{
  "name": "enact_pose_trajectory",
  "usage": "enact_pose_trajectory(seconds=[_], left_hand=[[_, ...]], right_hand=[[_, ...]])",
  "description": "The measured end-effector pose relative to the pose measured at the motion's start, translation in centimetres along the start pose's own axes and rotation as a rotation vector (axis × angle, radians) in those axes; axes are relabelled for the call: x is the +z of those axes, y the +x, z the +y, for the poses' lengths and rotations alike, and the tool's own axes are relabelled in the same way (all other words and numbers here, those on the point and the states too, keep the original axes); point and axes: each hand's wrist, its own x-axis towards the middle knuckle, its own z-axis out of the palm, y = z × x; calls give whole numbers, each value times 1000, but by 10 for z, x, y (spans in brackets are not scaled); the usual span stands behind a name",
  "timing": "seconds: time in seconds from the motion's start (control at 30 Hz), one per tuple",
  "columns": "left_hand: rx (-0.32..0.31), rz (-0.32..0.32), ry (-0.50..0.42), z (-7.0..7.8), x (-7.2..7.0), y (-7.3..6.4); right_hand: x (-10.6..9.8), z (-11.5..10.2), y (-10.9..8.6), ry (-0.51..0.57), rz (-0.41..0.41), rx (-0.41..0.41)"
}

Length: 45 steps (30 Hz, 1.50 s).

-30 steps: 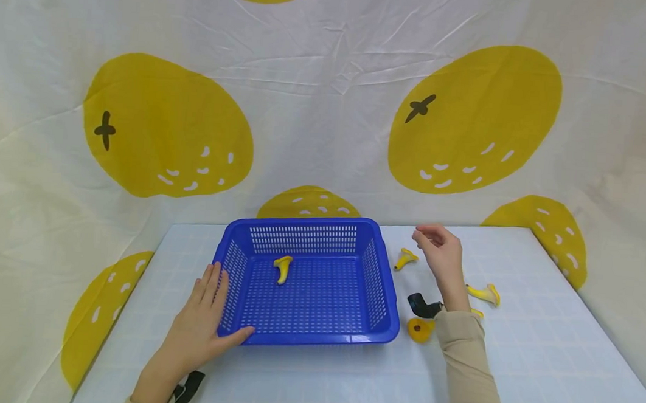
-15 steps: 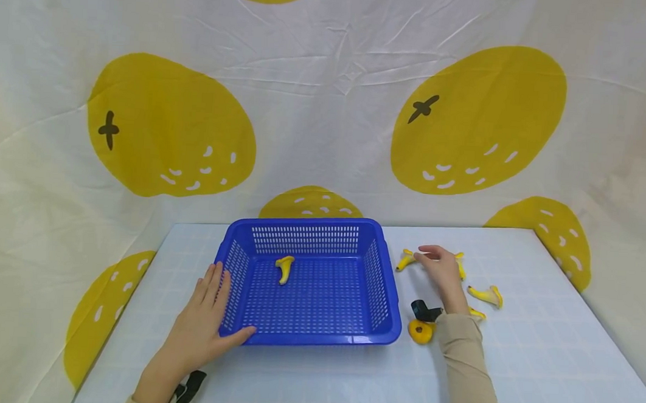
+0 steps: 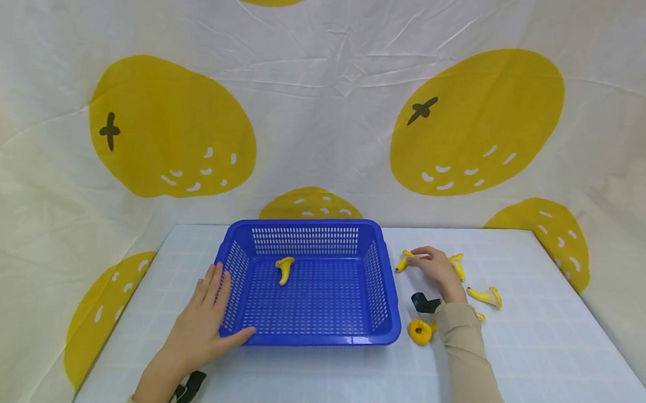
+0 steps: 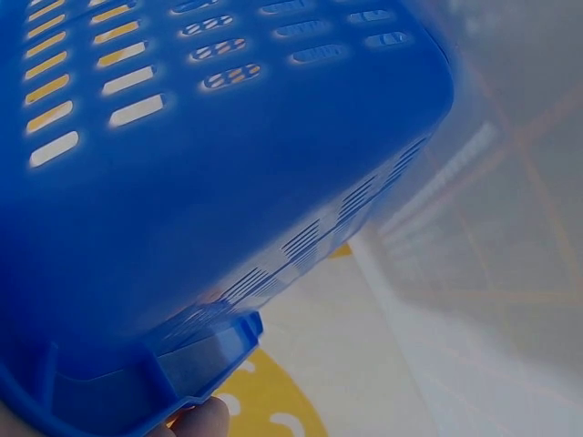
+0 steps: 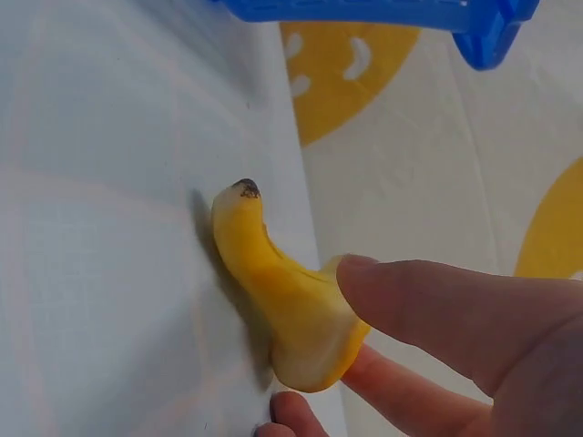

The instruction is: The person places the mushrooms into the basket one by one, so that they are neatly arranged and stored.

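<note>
My left hand (image 3: 202, 311) lies along the left side of a blue plastic basket (image 3: 315, 341), fingers straight, thumb on the front rim. In the left wrist view a fingertip (image 4: 202, 421) shows at the rim of the basket (image 4: 228, 173). Right of the basket, my right hand (image 3: 439, 271) pinches a yellow mushroom (image 3: 402, 264) by its cap. The right wrist view shows the thumb (image 5: 401, 296) on one side of this mushroom (image 5: 273, 282) and a finger behind it. Its dark-tipped stem lies close to the tabletop. One yellow mushroom (image 3: 284, 270) lies inside the basket.
Around the right arm lie further yellow mushrooms: one behind the hand (image 3: 458, 267), one farther right (image 3: 485, 296), one partly hidden by the sleeve (image 3: 480, 317). A round yellow piece (image 3: 420, 332) sits near the basket's front right corner. A fruit-print cloth (image 3: 328, 104) hangs behind the table.
My right hand has come down and left onto the mushroom beside the basket, which has turned slightly. Another mushroom behind the hand has come into view. The left hand stays on the basket.
</note>
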Motion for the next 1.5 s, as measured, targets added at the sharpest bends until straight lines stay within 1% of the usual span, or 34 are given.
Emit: enact_pose_trajectory(seconds=[0.23,0.4,0.53,0.73,1.0,1.17,1.5], left_hand=[[7,6,-2,0,0,1],[7,4,6,0,0,0],[3,3,2,0,0,0],[-1,-1,-2,2,-2,0],[10,9,-4,1,-1,0],[21,24,-2,0,0,0],[25,33,2,-1,2,0]], right_hand=[[1,3,6,-2,-3,19],[0,5,9,13,4,18],[-1,6,11,41,8,36],[-1,8,11,74,7,40],[0,8,9,161,3,72],[2,9,8,189,15,63],[2,13,8,192,26,32]])
